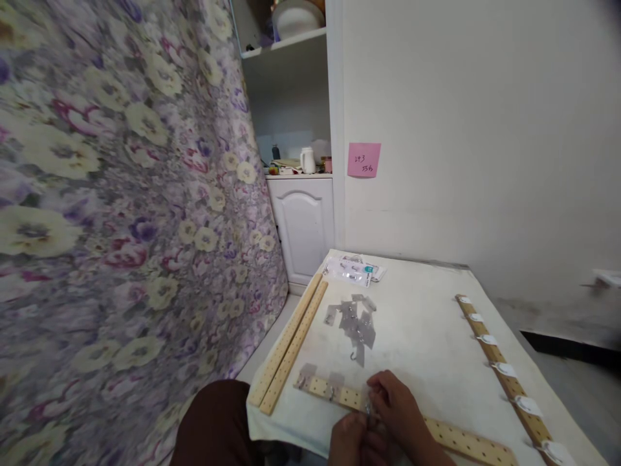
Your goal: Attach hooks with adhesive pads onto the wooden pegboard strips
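- my left hand (348,439) and right hand (398,409) are together, fingers closed on a small clear plastic square with a shiny metal hook (367,406); my fingers partly hide the grip.
- that piece is just over a pale wooden strip drilled with small holes (466,440), at the near side of the white-covered bench (417,323); i can't tell if it touches the wood.
- left of my hands, two more clear hook squares (332,386) sit on the same strip.
- beyond them lies a loose, overlapping heap of clear plastic hook squares (358,327); i can read no writing on them.
- at the far end is a clear flat plastic package with a teal label patch (369,268); its print is too small for me to read.
- a pink square paper note (363,160) on the wall reads "243" by hand; i can't make out the second line for sure.
- two pale holed strips (295,347) lie side by side along the left edge.
- along the right edge, a browner wooden strip (495,354) carries a row of white hooks (505,369).
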### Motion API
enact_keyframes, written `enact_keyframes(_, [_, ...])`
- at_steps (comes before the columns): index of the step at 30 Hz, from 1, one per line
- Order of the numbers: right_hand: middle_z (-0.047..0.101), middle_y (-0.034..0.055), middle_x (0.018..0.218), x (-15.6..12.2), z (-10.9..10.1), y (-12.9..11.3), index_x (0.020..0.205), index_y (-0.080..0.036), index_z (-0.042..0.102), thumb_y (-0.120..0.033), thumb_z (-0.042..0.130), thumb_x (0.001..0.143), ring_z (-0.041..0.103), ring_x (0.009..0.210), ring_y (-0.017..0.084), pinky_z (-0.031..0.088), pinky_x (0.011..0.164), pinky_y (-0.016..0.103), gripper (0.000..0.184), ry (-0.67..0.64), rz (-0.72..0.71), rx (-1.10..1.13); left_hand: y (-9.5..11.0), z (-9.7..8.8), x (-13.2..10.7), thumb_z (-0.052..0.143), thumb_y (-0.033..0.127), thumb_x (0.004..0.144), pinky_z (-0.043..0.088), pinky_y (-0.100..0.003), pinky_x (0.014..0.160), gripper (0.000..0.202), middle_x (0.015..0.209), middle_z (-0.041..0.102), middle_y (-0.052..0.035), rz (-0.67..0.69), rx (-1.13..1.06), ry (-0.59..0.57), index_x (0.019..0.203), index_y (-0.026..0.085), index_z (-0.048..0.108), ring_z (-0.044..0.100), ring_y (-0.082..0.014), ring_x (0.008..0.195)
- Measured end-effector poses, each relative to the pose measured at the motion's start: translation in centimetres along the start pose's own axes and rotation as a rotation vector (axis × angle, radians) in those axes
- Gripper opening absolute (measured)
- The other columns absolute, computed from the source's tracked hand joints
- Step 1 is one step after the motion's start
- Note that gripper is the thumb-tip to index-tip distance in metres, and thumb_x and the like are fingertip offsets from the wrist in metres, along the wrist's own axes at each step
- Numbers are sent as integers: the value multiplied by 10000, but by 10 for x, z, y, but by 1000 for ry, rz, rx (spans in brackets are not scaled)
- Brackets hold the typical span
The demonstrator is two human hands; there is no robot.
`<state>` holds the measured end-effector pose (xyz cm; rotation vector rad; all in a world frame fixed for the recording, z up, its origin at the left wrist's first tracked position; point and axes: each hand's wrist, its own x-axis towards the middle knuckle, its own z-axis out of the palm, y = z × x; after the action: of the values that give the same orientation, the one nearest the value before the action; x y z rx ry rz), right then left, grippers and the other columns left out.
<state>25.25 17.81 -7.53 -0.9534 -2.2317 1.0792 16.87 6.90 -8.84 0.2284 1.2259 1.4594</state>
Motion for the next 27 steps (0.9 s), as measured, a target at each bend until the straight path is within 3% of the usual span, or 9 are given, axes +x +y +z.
enact_keyframes(14, [639,23,844,-2,-2,1,915,-213,579,-221,492,719,589,753,165,456,711,265,214,-40,22,6,-6,-2,5,609,625,614,284,-193,340,503,468,629,-12,15,-1,15,764,152,527,537,-120,316])
enact_keyframes(27, [640,27,883,-4,-2,-7,934,-223,587,-247,502,726,587,776,171,448,718,260,226,-21,22,-33,2,5,-3,593,645,599,260,-198,340,514,469,627,-18,46,74,52,732,154,520,525,-120,303])
